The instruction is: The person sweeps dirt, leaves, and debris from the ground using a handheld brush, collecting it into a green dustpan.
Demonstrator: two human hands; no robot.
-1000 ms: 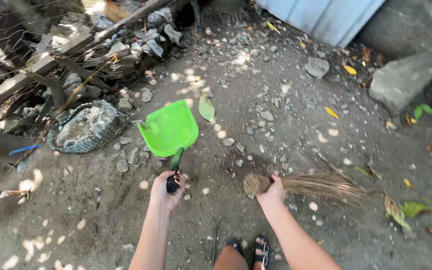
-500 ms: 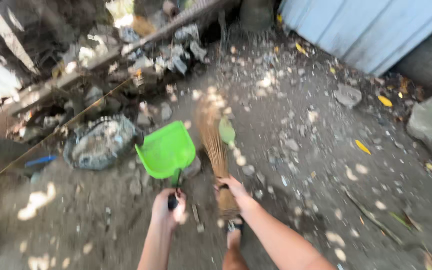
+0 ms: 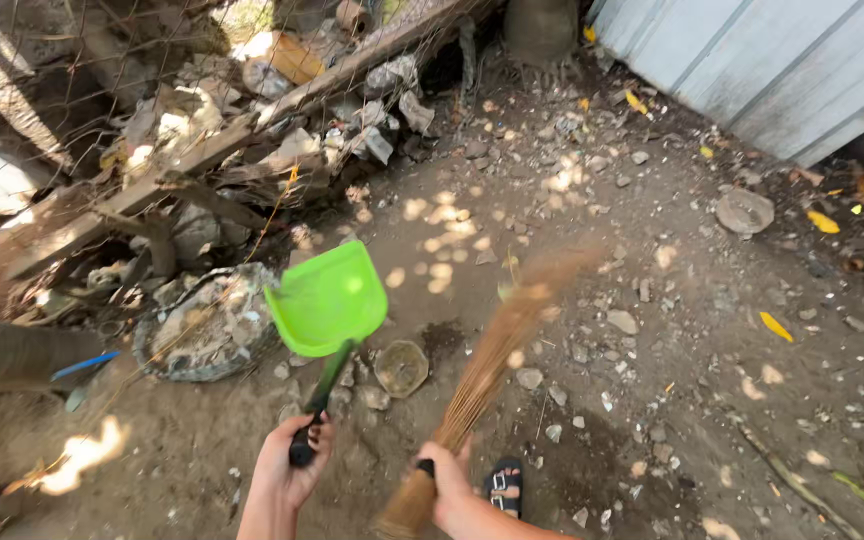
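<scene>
Old basket (image 3: 207, 325) sat on dirt by fence. Green dustpan (image 3: 328, 297) lay just beside basket, left hand (image 3: 290, 468) gripped its handle. Right hand (image 3: 447, 485) gripped broom (image 3: 487, 365), bristles blurred near dustpan.

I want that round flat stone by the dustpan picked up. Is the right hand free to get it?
Probably not as is: the right hand is closed around the stick broom. The round stone itself lies uncovered on the dirt.

Broom (image 3: 497, 345) swung right, off green leaf.
</scene>
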